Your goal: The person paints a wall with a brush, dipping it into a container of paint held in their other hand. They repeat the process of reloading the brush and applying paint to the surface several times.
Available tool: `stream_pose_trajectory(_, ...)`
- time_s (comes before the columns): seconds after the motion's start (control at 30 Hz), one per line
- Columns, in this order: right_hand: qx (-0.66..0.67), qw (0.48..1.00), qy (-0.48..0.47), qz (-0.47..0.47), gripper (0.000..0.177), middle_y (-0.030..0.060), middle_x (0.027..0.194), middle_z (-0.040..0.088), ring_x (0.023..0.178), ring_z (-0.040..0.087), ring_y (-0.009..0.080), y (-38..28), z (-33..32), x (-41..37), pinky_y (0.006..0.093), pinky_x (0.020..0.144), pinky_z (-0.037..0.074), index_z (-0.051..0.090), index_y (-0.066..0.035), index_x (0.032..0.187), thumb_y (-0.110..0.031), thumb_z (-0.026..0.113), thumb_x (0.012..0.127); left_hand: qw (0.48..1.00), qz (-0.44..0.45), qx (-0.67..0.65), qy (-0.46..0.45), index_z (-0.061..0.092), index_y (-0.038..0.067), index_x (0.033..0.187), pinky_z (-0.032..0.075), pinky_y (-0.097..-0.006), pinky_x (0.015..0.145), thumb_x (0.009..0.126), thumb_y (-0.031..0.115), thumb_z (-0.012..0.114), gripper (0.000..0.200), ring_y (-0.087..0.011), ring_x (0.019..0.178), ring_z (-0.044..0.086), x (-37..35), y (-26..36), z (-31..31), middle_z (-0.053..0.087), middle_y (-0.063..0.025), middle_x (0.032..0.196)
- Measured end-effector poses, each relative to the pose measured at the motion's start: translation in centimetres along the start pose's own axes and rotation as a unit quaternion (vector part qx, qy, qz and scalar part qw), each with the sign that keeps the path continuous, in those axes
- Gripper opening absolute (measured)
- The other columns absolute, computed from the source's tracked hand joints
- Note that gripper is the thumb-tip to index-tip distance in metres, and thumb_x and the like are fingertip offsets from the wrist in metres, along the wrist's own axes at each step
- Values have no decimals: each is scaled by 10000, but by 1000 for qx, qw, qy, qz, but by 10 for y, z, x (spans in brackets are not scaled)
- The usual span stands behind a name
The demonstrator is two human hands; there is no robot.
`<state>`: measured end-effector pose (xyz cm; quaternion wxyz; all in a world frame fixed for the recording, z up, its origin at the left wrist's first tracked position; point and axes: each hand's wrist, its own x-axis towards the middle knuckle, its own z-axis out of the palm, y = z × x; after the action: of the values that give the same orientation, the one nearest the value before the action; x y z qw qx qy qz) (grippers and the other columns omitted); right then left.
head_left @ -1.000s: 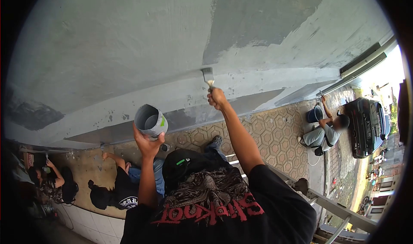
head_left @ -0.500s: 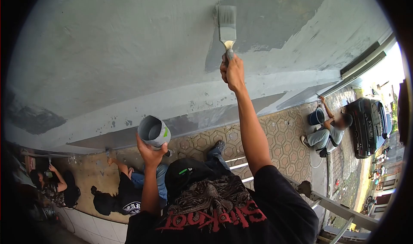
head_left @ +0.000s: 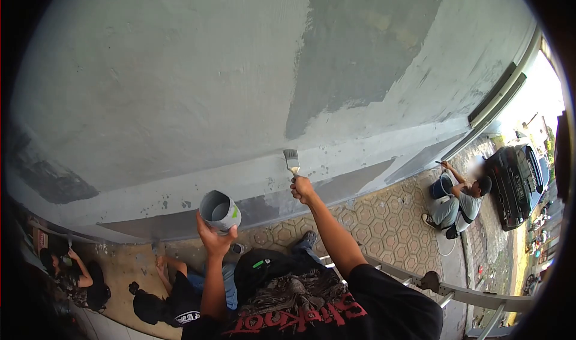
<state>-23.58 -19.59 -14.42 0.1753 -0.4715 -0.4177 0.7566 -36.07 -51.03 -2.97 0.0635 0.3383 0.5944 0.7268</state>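
Note:
My right hand (head_left: 303, 189) grips the handle of a flat paintbrush (head_left: 291, 160), its bristles coated in grey and pointing up at the pale lower band of the wall (head_left: 198, 94). Above the brush, a broad patch of darker grey paint (head_left: 354, 58) covers part of that wall. In my left hand (head_left: 216, 235) is a round paint can (head_left: 225, 220), tilted slightly, with grey paint inside and a green mark on its side. The fingers wrap around the can's lower part.
A metal ladder (head_left: 480, 297) runs beside me at the lower right. One person crouches near a dark bucket (head_left: 442, 186) by a parked black car (head_left: 510, 187). Two other people work low along the wall at left. Hexagonal paving (head_left: 384, 232) lies below.
My right hand has brought the brush down from the dark painted patch to the pale band, closer to the can. The can stays in my left hand, slightly lower in view.

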Motion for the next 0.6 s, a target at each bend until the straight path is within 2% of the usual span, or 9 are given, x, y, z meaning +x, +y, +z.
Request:
stream_pose_trajectory(0.07, 15, 1000, -17, -9, 297, 47, 667, 490, 414, 355, 92, -36, 9, -1, 269, 342, 233, 503, -74, 887, -308, 399, 1038, 1000, 8, 15, 5, 411, -23, 1333, 487, -385, 978, 690, 278, 878, 850, -236, 1149, 569, 2, 3, 3, 521, -138, 1246)
stream_pose_trajectory(0.13, 26, 995, -26, -96, 280, 41, 662, 482, 411, 352, 85, -93, 29, -15, 262, 339, 224, 488, -87, 888, -293, 384, 1048, 1000, 24, 7, 13, 415, -24, 1328, 480, -388, 976, 678, 298, 879, 861, -238, 1147, 572, 4, -1, 2, 529, -140, 1238)
stream_pose_trajectory(0.2, 35, 981, -38, -186, 284, 32, 660, 483, 396, 340, 77, -160, 50, -45, 260, 332, 215, 468, -97, 863, -269, 364, 1063, 1000, -1, 15, -1, 410, -31, 1334, 478, -381, 973, 671, 297, 880, 877, -242, 1137, 579, 2, 0, -1, 541, -148, 1224)
stream_pose_trajectory(0.23, 15, 977, -35, -211, 317, -17, 602, 386, 403, 288, 63, -192, 67, -74, 248, 335, 195, 425, -125, 817, -279, 333, 1078, 1000, 3, 15, 6, 402, -38, 1338, 477, -377, 972, 665, 298, 881, 892, -250, 1126, 588, 1, 0, 0, 553, -156, 1209)
stream_pose_trajectory(0.3, -42, 945, -12, -323, 329, -38, 580, 354, 394, 277, 56, -234, 79, -91, 241, 335, 189, 430, -126, 825, -305, 341, 1085, 1000, 16, 13, 7, 398, -40, 1341, 479, -379, 971, 666, 296, 881, 895, -252, 1129, 588, 1, -2, 1, 552, -157, 1212)
stream_pose_trajectory(0.37, 12, 923, -60, -381, 335, -55, 571, 328, 396, 264, 49, -302, 92, -147, 237, 340, 177, 435, -126, 829, -324, 345, 1083, 1000, 25, 9, 7, 394, -41, 1343, 481, -381, 970, 667, 295, 880, 898, -255, 1132, 588, 0, -2, 3, 551, -159, 1214)
stream_pose_trajectory(0.47, -11, 890, -123, -439, 331, -41, 603, 379, 427, 282, 42, -385, 103, -217, 230, 356, 180, 442, -118, 819, -308, 351, 1075, 999, 9, 3, -33, 383, -45, 1353, 479, -381, 978, 669, 284, 880, 907, -253, 1142, 583, 2, 3, 5, 541, -158, 1228)
stream_pose_trajectory(0.53, 0, 868, -123, -481, 319, -48, 613, 369, 439, 261, 38, -420, 112, -253, 225, 374, 161, 455, -123, 837, -314, 347, 1069, 1000, 18, -7, -25, 374, -45, 1361, 480, -378, 976, 676, 283, 883, 915, -247, 1147, 579, 0, -1, 6, 532, -155, 1243)
stream_pose_trajectory(0.6, 17, 869, -138, -475, 282, -73, 611, 320, 444, 224, 31, -448, 119, -283, 215, 378, 150, 461, -135, 864, -306, 359, 1063, 999, 19, -9, -26, 371, -41, 1365, 478, -378, 979, 678, 287, 886, 919, -245, 1148, 579, 0, 1, 5, 530, -152, 1245)
